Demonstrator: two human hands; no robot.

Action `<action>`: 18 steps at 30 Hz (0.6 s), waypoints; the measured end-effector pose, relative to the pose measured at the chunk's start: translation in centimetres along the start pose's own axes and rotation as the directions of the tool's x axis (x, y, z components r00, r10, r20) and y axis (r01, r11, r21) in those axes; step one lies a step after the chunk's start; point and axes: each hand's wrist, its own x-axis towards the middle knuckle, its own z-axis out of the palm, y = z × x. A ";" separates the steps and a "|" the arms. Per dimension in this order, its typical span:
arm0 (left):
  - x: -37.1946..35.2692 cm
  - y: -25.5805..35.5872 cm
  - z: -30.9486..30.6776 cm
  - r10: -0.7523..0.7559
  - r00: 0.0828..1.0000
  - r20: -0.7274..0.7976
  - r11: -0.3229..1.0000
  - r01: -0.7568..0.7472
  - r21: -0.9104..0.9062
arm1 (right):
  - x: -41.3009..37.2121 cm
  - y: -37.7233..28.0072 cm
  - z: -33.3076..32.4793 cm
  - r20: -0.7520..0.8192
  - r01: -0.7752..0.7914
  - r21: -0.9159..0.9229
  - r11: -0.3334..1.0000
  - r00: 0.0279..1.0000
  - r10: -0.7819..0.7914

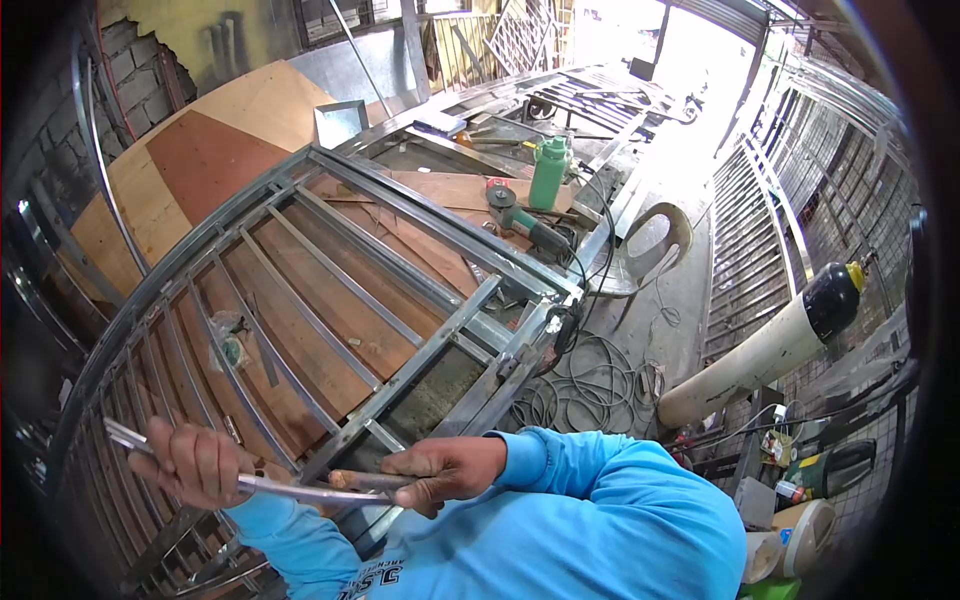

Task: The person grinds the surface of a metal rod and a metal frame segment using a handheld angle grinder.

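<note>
My left hand (195, 465) is wrapped around a thin, shiny metal bar (310, 494) that slants across in front of my body. The bar's far end sticks out to the left past my knuckles. My right hand (440, 475) is closed on a short wooden handle (358, 481), with thumb and fingertips right at the bar's right end. Whatever the handle belongs to is hidden in my palm. Just beyond both hands lies a large welded metal frame (390, 405) with several slightly curved bars.
On wooden boards beyond the frame are an angle grinder (525, 220) and a green jug (549, 172). A plastic chair (650, 250) stands near coiled cables (590, 385). To the right a gas cylinder (745, 355) leans over, with barred panels (760, 220) behind it.
</note>
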 end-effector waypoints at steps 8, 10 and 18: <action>1.5 0.9 2.0 -0.038 0.947 -0.318 0.967 0.115 0.226 | 0.4 0.6 1.3 -0.171 0.124 -0.305 0.944 0.968 -0.182; 2.0 1.0 3.9 0.041 0.966 -0.257 0.949 0.043 0.311 | 0.6 -0.9 1.7 -0.143 0.141 -0.428 0.893 0.965 -0.220; 1.2 -5.7 -0.1 0.215 0.632 -0.745 0.913 0.141 0.383 | 2.8 0.2 -0.4 -0.156 0.124 -0.879 0.461 0.838 -0.523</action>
